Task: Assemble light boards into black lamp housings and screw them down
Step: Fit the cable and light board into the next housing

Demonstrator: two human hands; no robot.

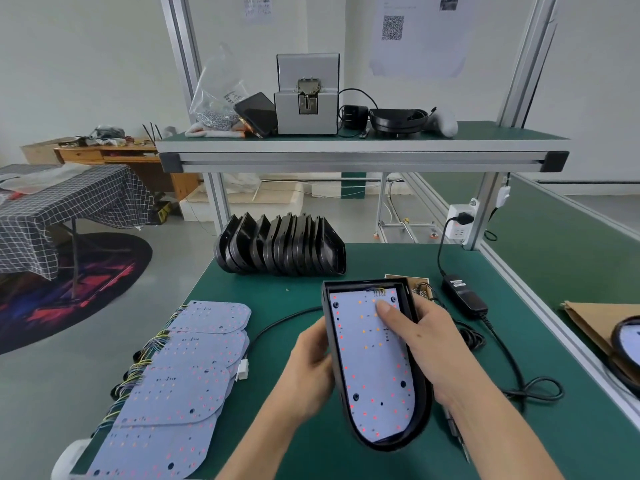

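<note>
both hands grip lamp housing, right hand thumb pressing light board.

The single camera sat on my head and looked forward and down over the green bench, wide enough to bend the aluminium frame posts at the edges. My forearms ran in from the bottom edge, with my left hand and right hand close below the lens. Farther off it took in the upper shelf and the room to the left. There was no second view to share anything with.
</note>
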